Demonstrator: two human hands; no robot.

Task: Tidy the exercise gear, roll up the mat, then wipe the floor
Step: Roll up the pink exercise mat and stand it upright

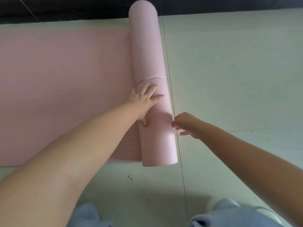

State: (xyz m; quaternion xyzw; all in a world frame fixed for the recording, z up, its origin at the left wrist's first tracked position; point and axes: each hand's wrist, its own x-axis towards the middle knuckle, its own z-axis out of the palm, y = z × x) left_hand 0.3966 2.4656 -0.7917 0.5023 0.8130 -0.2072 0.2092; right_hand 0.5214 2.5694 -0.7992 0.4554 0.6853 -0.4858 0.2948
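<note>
Grey-trousered knees (229, 215) at bottom edge, over pale floor tiles (229, 79) with a few dark specks. Right hand (186, 124) hovers just beside the roll's right flank, fingers loosely curled, gripping nothing; fingertips near or barely touching the roll, cannot tell which. Left hand (144, 102) lies flat on top of the roll, fingers spread and straight, thumb down on the near side. Pink mat (65, 87) partly rolled: thick roll (147, 54) runs away from the camera, unrolled ribbed part lies flat to its left. Dark strip (65, 9) along far edge.
</note>
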